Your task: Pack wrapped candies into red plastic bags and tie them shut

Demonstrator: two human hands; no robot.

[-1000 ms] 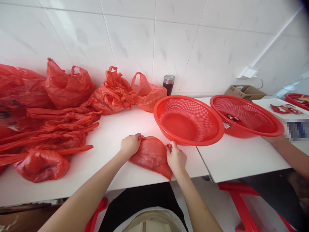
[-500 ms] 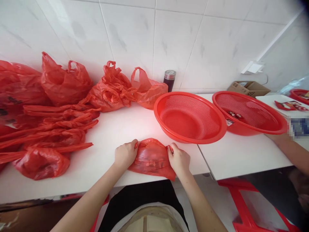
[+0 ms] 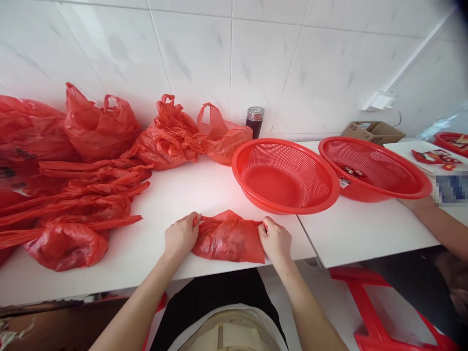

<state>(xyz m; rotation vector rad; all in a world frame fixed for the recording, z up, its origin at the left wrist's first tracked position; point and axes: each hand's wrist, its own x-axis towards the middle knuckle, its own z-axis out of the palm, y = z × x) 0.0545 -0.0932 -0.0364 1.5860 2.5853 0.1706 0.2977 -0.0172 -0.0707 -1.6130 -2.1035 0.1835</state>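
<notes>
A red plastic bag [image 3: 230, 241] lies at the table's front edge, with items inside that I cannot make out through the film. My left hand [image 3: 182, 235] is closed around the gathered left end of its top. On the other side my right hand [image 3: 277, 239] grips the right end in a fist. The bag's upper edge is drawn sideways between both fists, and a loose peak of film stands up in the middle. Just beyond it sits a red perforated basin [image 3: 285, 180] with nothing visible inside.
Several filled red bags [image 3: 100, 124] crowd the left and back. A dark flask [image 3: 255, 122] stands by the wall. Right of the basin is a second basin [image 3: 376, 168] holding small packets, near a cardboard box [image 3: 373, 131] and another person's arm [image 3: 427, 214]. A red stool [image 3: 360, 302] stands below.
My hands have moved apart, the left one further left. The bag's top is now stretched into twisted ends, and its lower edge has pulled up slightly.
</notes>
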